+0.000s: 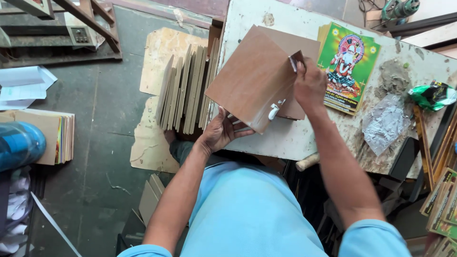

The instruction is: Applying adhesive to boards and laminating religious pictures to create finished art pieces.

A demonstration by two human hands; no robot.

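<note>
My left hand (220, 133) supports a square brown board (252, 78) from underneath at its near corner, holding it tilted above the white worktable (290, 138). My right hand (309, 85) pinches a small brown scraper-like piece (297, 60) against the board's right edge. White paste (274, 110) clings to the board's lower edge. A second brown board lies under it on the table. A stack of colourful printed pictures (350, 64) lies just right of my right hand.
Several thin boards (185, 90) stand on edge left of the table, over cardboard sheets on the floor. A crumpled foil sheet (384, 123), a grey paste lump (393, 76) and a green bag (433, 95) lie on the table's right. Framed pictures (442, 200) lean at far right; a board stack (52, 135) sits far left.
</note>
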